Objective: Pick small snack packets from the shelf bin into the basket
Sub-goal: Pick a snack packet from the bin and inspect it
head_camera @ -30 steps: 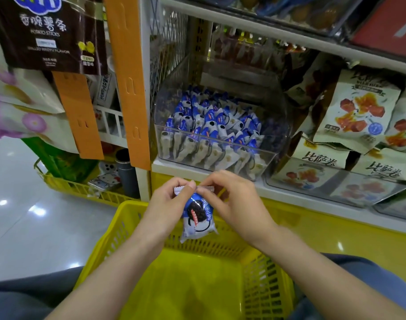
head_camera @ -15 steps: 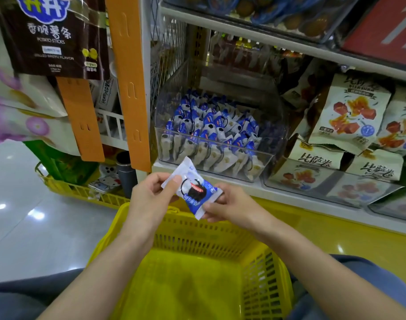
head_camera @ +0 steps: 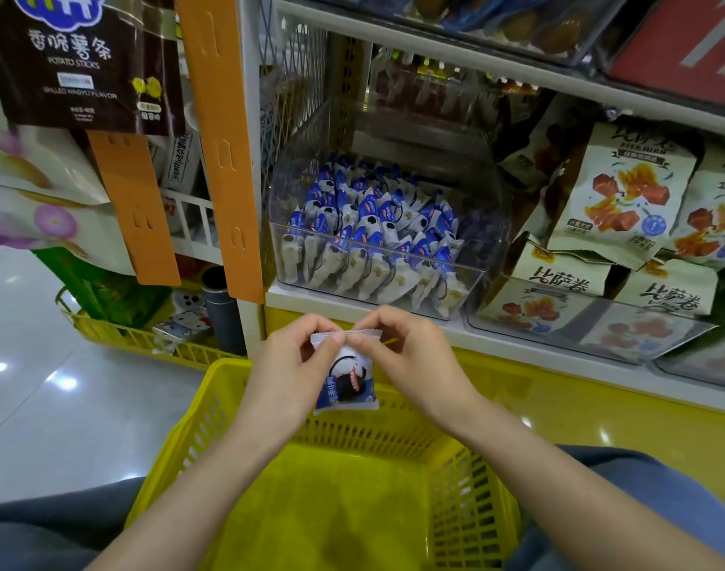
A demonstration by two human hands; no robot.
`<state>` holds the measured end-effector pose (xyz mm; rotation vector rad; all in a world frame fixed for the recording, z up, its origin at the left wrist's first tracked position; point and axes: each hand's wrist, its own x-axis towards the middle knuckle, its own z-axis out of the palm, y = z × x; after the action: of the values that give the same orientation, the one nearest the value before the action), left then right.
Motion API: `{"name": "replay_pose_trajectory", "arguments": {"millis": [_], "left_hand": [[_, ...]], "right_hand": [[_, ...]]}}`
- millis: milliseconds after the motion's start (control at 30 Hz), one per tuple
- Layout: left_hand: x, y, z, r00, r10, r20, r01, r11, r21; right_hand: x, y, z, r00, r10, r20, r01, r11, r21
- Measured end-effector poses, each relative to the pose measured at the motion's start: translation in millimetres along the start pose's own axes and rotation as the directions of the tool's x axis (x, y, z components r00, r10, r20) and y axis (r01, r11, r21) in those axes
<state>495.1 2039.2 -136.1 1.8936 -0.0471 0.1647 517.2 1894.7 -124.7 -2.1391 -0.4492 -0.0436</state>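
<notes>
L hand + R hand both pinch the crimped top edge of one snack packet, thumb & forefinger each, other fingers curled in. It hangs upright btwn the hands, blue/white w/ a dark cookie pic, in front of the far rim of the yellow basket; can't tell if it touches the rim. Forearms reach over the basket, and grey trouser legs show either side of it. Just beyond, on the white shelf, a clear bin holds many same-looking blue/white packets stood in rows. R of the bin: cream snack bags w/ red cube pics. Upper L: potato sticks bag beside an orange strip. Lower L on the floor: a 2nd basket, also yellow.
</notes>
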Motion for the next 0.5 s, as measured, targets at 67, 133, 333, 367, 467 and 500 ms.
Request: {"name": "replay_pose_trajectory", "arguments": {"millis": [67,133,333,367,467,500], "left_hand": [[1,0,0,0.999,-0.03,0.012,0.031,0.999,-0.033],[1,0,0,0.997,-0.06,0.039,0.063,0.995,-0.075],[3,-3,2,0.995,-0.101,-0.017,0.098,0.987,-0.124],[4,-5,2,0.994,-0.094,-0.058,0.089,0.993,-0.081],[5,-9,0,0.994,-0.087,-0.063,0.09,0.995,0.048],[6,-10,0,0.992,-0.125,-0.033,0.126,0.992,0.013]], "right_hand": [[-2,0,0,0.992,-0.124,-0.015,0.12,0.983,-0.142],[-4,1,-1,0.969,-0.246,0.001,0.235,0.925,-0.297],[-4,2,-2,0.967,-0.23,-0.113,0.187,0.933,-0.306],[-3,3,-3,0.968,-0.196,-0.156,0.151,0.954,-0.259],[1,2,-7,0.96,-0.071,-0.27,0.056,0.996,-0.062],[2,2,-7,0.957,-0.029,-0.288,0.036,0.999,0.017]]}}
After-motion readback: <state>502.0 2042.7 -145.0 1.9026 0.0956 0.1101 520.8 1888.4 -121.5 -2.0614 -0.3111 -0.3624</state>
